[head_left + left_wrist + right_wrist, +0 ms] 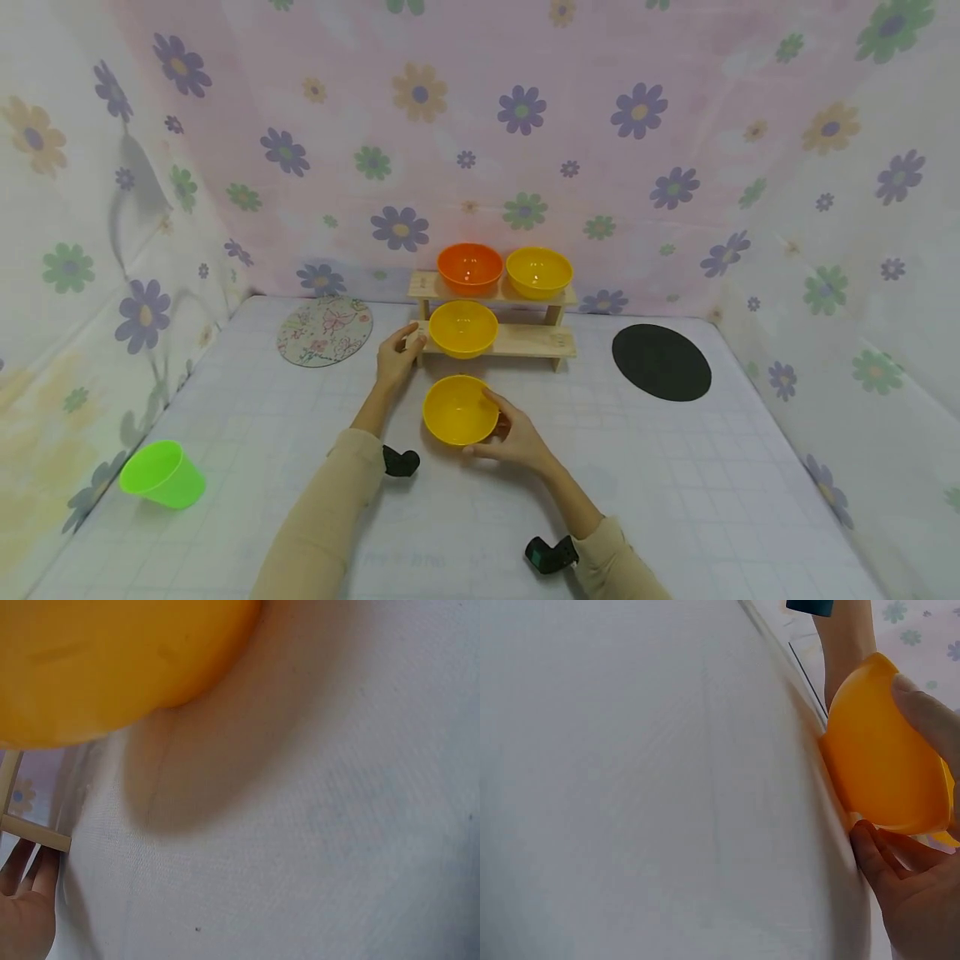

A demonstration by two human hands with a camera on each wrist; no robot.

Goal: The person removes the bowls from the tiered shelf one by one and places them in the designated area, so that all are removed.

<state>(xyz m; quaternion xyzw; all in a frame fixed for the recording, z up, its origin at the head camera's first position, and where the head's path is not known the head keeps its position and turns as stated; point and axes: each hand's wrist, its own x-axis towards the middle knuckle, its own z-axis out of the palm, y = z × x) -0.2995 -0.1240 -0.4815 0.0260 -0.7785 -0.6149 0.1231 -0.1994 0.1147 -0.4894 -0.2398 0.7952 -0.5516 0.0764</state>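
Observation:
My right hand (517, 437) grips a yellow bowl (459, 410) by its right side, with a finger over the rim and the thumb at the near side. In the right wrist view the bowl (889, 754) is close to the white cloth, its base partly behind the fingers. At the left end of a two-step wooden stand (525, 339), my left hand (396, 360) holds the lower board with its fingertips. On that lower step sits a second yellow bowl (463, 328). The upper step carries an orange bowl (470, 268) and another yellow bowl (539, 272) side by side.
A patterned round mat (325, 332) lies left of the stand, and a black round mat (662, 362) lies to its right. Near the left edge a bright green cup (165, 475) is tilted on its side. Flowered cloth walls (465, 125) enclose the table.

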